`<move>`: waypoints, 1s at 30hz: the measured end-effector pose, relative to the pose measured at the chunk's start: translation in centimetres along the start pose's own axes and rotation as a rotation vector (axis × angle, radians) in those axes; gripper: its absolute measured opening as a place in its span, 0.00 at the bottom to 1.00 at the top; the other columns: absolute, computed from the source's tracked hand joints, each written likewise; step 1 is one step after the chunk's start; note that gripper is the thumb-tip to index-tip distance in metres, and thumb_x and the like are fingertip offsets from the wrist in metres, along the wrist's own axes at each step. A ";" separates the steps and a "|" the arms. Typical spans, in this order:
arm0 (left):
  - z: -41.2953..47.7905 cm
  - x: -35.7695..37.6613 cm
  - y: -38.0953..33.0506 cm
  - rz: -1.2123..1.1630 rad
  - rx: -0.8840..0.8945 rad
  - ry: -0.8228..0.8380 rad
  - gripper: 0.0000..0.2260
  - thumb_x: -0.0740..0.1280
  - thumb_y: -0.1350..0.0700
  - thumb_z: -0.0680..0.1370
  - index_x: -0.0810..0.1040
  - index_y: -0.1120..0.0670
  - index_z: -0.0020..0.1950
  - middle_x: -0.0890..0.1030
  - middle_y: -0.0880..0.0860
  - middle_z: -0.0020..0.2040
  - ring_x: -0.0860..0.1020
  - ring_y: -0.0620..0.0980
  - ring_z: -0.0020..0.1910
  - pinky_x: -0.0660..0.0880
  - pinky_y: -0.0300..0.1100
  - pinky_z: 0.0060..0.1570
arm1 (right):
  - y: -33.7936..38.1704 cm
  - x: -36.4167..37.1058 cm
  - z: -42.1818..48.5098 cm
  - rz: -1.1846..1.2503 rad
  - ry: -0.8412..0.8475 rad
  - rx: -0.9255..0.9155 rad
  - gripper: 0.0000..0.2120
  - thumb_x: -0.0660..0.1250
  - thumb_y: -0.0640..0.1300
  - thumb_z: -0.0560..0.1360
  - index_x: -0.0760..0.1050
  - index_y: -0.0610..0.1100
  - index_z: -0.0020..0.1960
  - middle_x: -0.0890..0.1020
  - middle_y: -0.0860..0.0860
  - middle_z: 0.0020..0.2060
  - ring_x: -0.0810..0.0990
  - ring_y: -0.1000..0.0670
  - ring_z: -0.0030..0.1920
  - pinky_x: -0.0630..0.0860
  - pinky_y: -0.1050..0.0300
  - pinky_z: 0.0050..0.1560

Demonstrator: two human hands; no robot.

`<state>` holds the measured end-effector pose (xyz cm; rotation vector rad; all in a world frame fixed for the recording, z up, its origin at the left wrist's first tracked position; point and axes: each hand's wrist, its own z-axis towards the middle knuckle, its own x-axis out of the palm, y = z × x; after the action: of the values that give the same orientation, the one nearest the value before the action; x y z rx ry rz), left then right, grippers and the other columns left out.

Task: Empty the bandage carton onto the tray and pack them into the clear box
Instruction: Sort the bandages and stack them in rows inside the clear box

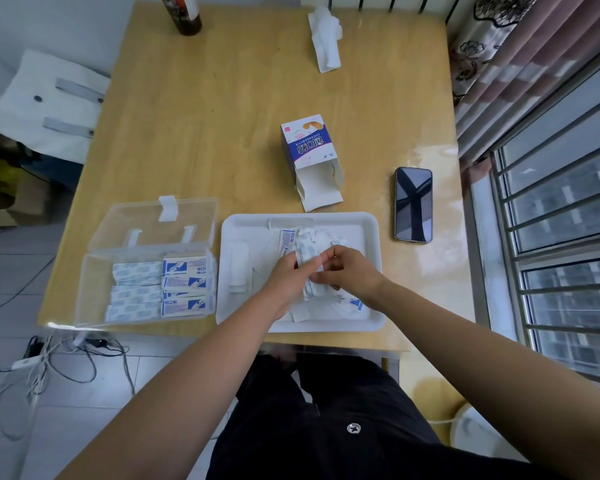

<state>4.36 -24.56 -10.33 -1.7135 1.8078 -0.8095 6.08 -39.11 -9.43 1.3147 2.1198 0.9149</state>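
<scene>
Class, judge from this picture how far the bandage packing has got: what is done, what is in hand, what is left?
Done: the carton lies open and looks empty; stacks already fill much of the clear box. In hand: the left hand and right hand gather a bundle over the tray. Left: loose bandages on the tray still need packing.

Glossy wooden table (222, 109), matt white plastic tray (371, 233), clear plastic box (94, 292), paper-wrapped bandages (184, 268).

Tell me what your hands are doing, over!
Left hand and right hand hold a bunch of bandages over the tray. Clear box part full. Carton lies open beyond. Nothing blocking.
</scene>
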 end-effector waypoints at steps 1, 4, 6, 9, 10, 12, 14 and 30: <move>0.3 0.0 0.1 0.028 -0.004 -0.054 0.10 0.63 0.54 0.80 0.78 0.56 0.58 0.83 0.54 0.53 0.81 0.51 0.52 0.76 0.41 0.47 | 0.2 -0.1 0.0 0.022 -0.010 0.009 0.13 0.73 0.37 0.71 0.73 0.39 0.52 0.77 0.48 0.36 0.74 0.52 0.33 0.72 0.62 0.33; 0.6 0.0 -0.3 -0.034 -0.005 -0.154 0.09 0.58 0.58 0.82 0.75 0.59 0.56 0.83 0.57 0.52 0.80 0.54 0.50 0.76 0.43 0.45 | -0.1 -1.3 0.6 -0.141 -0.270 0.046 0.11 0.69 0.42 0.75 0.73 0.41 0.55 0.78 0.47 0.40 0.76 0.51 0.35 0.72 0.61 0.35; 0.7 -0.3 -0.4 -0.112 0.022 -0.161 0.09 0.55 0.60 0.83 0.71 0.59 0.60 0.83 0.56 0.45 0.81 0.54 0.44 0.78 0.44 0.44 | -0.7 -2.1 1.1 -0.397 -0.437 0.075 0.13 0.67 0.45 0.75 0.71 0.42 0.58 0.78 0.48 0.40 0.77 0.50 0.39 0.73 0.58 0.37; 0.9 -0.6 -0.2 -0.194 -0.035 -0.186 0.07 0.54 0.62 0.83 0.68 0.59 0.59 0.77 0.55 0.37 0.78 0.53 0.35 0.77 0.49 0.45 | -1.1 -1.7 1.6 -0.673 -0.419 0.109 0.17 0.68 0.49 0.74 0.67 0.42 0.57 0.78 0.47 0.44 0.78 0.45 0.43 0.74 0.53 0.40; 0.8 -0.7 -0.1 -0.221 -0.070 -0.177 0.07 0.53 0.63 0.83 0.69 0.59 0.57 0.75 0.55 0.35 0.75 0.52 0.33 0.76 0.48 0.43 | -1.2 -1.4 1.9 -0.736 -0.403 0.121 0.18 0.69 0.50 0.74 0.67 0.42 0.56 0.77 0.47 0.44 0.78 0.45 0.43 0.74 0.52 0.40; 0.6 -0.8 -0.3 -0.254 -0.128 -0.141 0.07 0.53 0.63 0.82 0.69 0.58 0.55 0.72 0.54 0.34 0.72 0.52 0.30 0.74 0.46 0.38 | -1.1 -1.1 2.5 -0.809 -0.384 0.138 0.18 0.69 0.52 0.74 0.68 0.42 0.53 0.77 0.47 0.43 0.77 0.45 0.41 0.73 0.54 0.38; 0.4 -0.8 -0.4 -0.270 -0.172 -0.122 0.07 0.53 0.62 0.82 0.70 0.57 0.53 0.71 0.55 0.34 0.70 0.52 0.30 0.73 0.45 0.37 | -0.8 -1.3 2.8 -0.811 -0.374 0.148 0.16 0.70 0.51 0.72 0.70 0.42 0.50 0.78 0.48 0.41 0.76 0.47 0.38 0.71 0.56 0.35; 0.8 -0.5 -1.6 -0.219 -0.266 -0.140 0.09 0.51 0.63 0.81 0.71 0.57 0.48 0.72 0.56 0.33 0.69 0.51 0.29 0.70 0.42 0.31 | -0.5 -4.0 2.2 -0.231 -0.328 0.129 0.08 0.75 0.43 0.70 0.79 0.40 0.44 0.81 0.44 0.40 0.78 0.47 0.38 0.78 0.51 0.42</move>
<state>6.07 -24.15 -9.68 -2.1107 1.7141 -0.5334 9.01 -42.25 -11.04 1.1569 2.0405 0.4409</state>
